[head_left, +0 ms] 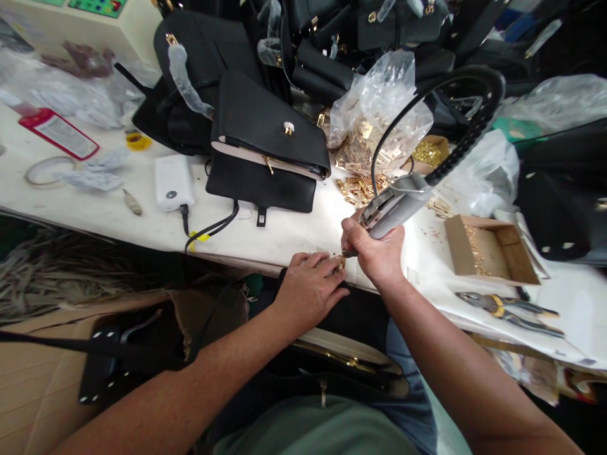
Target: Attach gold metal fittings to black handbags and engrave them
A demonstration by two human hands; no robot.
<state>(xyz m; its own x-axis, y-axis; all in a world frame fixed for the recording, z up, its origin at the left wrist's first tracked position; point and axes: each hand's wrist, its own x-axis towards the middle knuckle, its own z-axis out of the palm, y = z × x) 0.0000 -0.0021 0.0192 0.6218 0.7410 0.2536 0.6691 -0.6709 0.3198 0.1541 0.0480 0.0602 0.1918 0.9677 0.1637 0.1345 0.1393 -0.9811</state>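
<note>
My right hand [379, 253] is wrapped round a grey power screwdriver [401, 205], its tip pointing down at the table's front edge. A thick black cord loops from the tool's far end. Just under the tip is a small gold metal fitting [341, 263]. My left hand [308, 284] lies with fingers spread on the black flap of a handbag, its fingertips beside the fitting. The handbag's body [398, 387] rests on my lap, with a gold zip and pale lining showing. My fingers partly cover the fitting.
A black handbag [270, 126] lies on the white table. Behind the tool are a plastic bag of gold fittings [365, 142] and a loose pile [358, 189]. At right are a cardboard box [507, 253] and pliers [512, 309]. A white power bank [173, 180] sits left.
</note>
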